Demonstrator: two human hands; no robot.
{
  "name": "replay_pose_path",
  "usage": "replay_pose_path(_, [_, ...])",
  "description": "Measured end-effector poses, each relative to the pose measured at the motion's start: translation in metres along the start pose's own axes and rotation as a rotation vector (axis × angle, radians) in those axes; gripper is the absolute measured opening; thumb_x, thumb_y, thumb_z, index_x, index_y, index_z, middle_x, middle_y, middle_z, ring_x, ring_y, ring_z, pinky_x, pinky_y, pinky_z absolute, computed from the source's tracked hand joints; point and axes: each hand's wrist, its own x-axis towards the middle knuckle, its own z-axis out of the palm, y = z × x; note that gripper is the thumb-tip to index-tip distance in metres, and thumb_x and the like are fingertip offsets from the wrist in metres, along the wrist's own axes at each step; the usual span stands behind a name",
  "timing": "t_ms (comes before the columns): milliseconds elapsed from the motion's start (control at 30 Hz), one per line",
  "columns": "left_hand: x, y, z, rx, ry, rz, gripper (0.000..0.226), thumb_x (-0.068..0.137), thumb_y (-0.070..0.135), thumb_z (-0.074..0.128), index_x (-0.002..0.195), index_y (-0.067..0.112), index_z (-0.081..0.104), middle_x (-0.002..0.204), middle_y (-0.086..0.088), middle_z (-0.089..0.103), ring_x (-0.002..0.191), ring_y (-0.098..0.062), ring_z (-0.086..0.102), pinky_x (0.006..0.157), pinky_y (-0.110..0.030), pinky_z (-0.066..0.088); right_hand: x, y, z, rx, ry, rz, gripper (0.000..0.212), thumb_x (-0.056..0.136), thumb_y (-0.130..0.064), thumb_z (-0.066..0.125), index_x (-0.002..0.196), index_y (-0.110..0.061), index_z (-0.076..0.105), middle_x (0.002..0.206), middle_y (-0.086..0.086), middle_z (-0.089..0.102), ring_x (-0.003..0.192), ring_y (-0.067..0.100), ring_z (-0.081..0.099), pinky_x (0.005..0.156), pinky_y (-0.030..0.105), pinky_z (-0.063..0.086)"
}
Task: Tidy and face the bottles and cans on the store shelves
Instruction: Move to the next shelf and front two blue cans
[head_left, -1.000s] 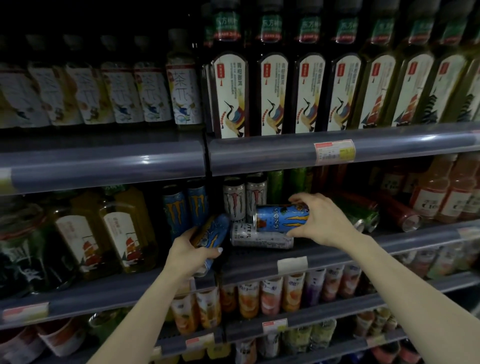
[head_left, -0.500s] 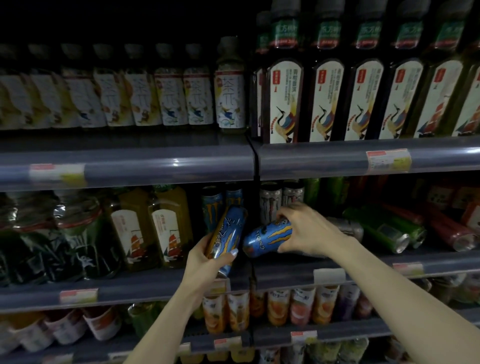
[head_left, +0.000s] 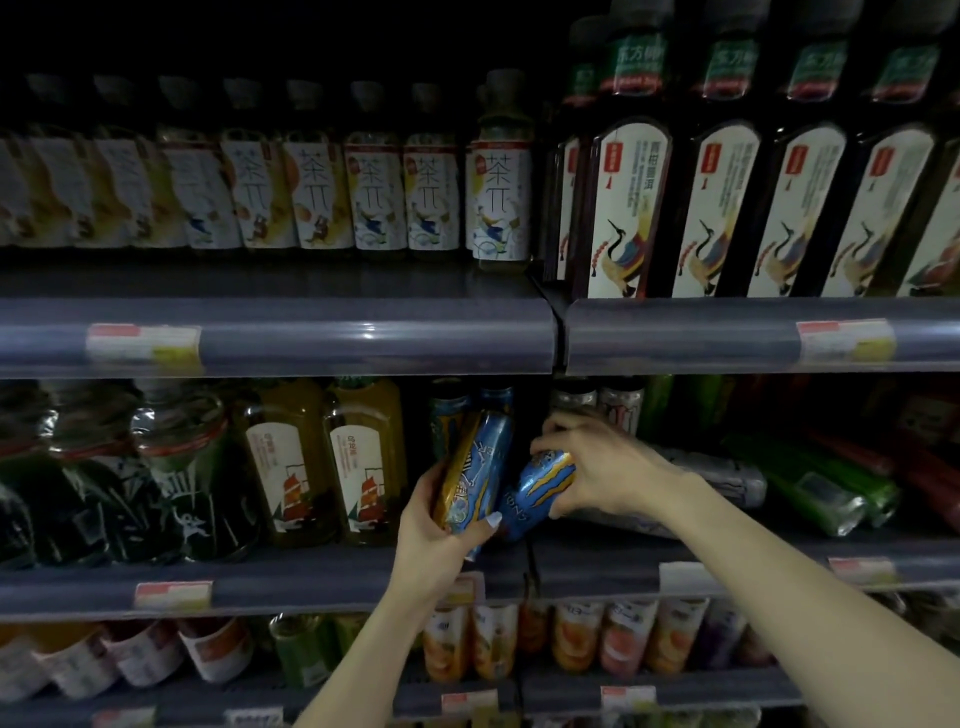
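My left hand (head_left: 434, 538) grips a blue and gold can (head_left: 478, 467), nearly upright and leaning right, in front of the middle shelf (head_left: 311, 577). My right hand (head_left: 602, 467) holds a second blue can (head_left: 540, 488) tilted down to the left, its lower end touching the first can. Behind them two blue cans (head_left: 447, 410) stand upright, and two silver cans (head_left: 618, 408) stand to their right. A silver can (head_left: 727, 478) lies on its side behind my right wrist.
Green cans (head_left: 826, 488) and red ones lie toppled at the right of the middle shelf. Yellow tea bottles (head_left: 363, 467) stand to the left. Tea bottles (head_left: 498, 202) and dark bottles (head_left: 628, 208) line the upper shelf. Small bottles (head_left: 571, 639) fill the lower shelf.
My left hand raised its can from a low tilt to nearly upright. My right hand lifted its blue can off the lying silver can, carried it left and tipped it downward. The view shifted left.
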Motion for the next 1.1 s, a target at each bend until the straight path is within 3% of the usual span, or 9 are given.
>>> replay_pose_path(167, [0.002,-0.004,-0.004,0.047,-0.008,0.024,0.066,0.066,0.014,0.083,0.109,0.046,0.046,0.110,0.014,0.062,0.096,0.004,0.063,0.071,-0.009,0.050,0.000,0.005,0.006,0.150,0.049,0.020,0.073,0.049,-0.036,0.087,0.115,-0.029,0.057,0.106,-0.007,0.039,0.091,0.010,0.045,0.071,0.014,0.040])
replay_pose_path(267, [0.004,-0.006,-0.009,0.127,-0.035,0.018,0.067,0.069,0.020,0.082,0.112,0.048,0.040,0.111,0.019,0.058,0.097,0.011,0.059,0.071,-0.007,0.049,0.001,0.009,0.008,0.253,0.124,0.067,0.083,0.043,-0.038,0.088,0.114,-0.032,0.045,0.108,-0.008,0.043,0.090,0.010,0.050,0.065,0.011,0.038])
replay_pose_path(433, [0.008,-0.005,-0.011,0.236,-0.084,0.006,0.069,0.073,0.022,0.078,0.118,0.047,0.033,0.115,0.021,0.055,0.101,0.012,0.056,0.076,-0.006,0.047,0.002,0.003,0.013,0.400,0.198,0.125,0.088,0.040,-0.033,0.089,0.116,-0.035,0.044,0.113,-0.006,0.052,0.095,0.012,0.056,0.077,0.025,0.049])
replay_pose_path(600, [0.006,0.001,-0.012,0.347,-0.083,0.027,0.078,0.075,0.027,0.076,0.138,0.025,0.030,0.121,0.012,0.055,0.106,-0.002,0.056,0.079,-0.009,0.047,0.003,0.002,0.018,0.615,0.256,0.117,0.094,0.045,-0.016,0.091,0.127,-0.036,0.049,0.125,-0.007,0.056,0.110,0.011,0.056,0.092,0.030,0.048])
replay_pose_path(667, [0.004,0.002,-0.011,0.395,-0.043,0.046,0.079,0.074,0.029,0.077,0.138,0.025,0.032,0.119,0.011,0.055,0.107,-0.005,0.055,0.084,-0.018,0.046,0.002,0.003,0.021,0.655,0.288,0.127,0.097,0.045,-0.013,0.091,0.129,-0.033,0.047,0.126,-0.008,0.054,0.112,0.007,0.053,0.091,0.021,0.044])
replay_pose_path(800, [0.004,0.003,-0.004,0.390,0.028,0.051,0.079,0.074,0.024,0.078,0.137,0.025,0.031,0.119,0.012,0.053,0.110,-0.006,0.053,0.089,-0.025,0.047,0.004,0.000,0.026,0.678,0.304,0.147,0.093,0.045,-0.017,0.092,0.121,-0.037,0.042,0.108,-0.024,0.052,0.097,-0.005,0.052,0.077,0.002,0.037])
replay_pose_path(900, [0.006,0.003,0.004,0.342,0.035,0.020,0.082,0.075,0.018,0.077,0.138,0.023,0.024,0.127,0.001,0.053,0.118,-0.014,0.052,0.097,-0.039,0.048,0.007,-0.001,0.029,0.668,0.305,0.151,0.087,0.047,-0.019,0.091,0.118,-0.035,0.044,0.111,-0.015,0.055,0.104,0.005,0.055,0.085,0.016,0.041])
replay_pose_path(1000, [0.008,0.002,0.008,0.352,0.054,0.023,0.089,0.074,0.016,0.077,0.142,0.017,0.019,0.134,-0.004,0.050,0.123,-0.017,0.048,0.102,-0.041,0.045,0.006,-0.002,0.034,0.691,0.315,0.153,0.089,0.050,-0.021,0.090,0.124,-0.035,0.042,0.120,-0.011,0.055,0.111,0.007,0.054,0.093,0.024,0.043])
replay_pose_path(1100, [0.009,0.001,0.007,0.351,0.091,0.009,0.085,0.072,0.015,0.079,0.140,0.017,0.027,0.131,-0.004,0.052,0.123,-0.019,0.049,0.102,-0.040,0.044,0.004,-0.006,0.041,0.731,0.335,0.165,0.089,0.054,-0.020,0.089,0.126,-0.035,0.038,0.120,-0.011,0.053,0.113,0.008,0.052,0.094,0.026,0.042])
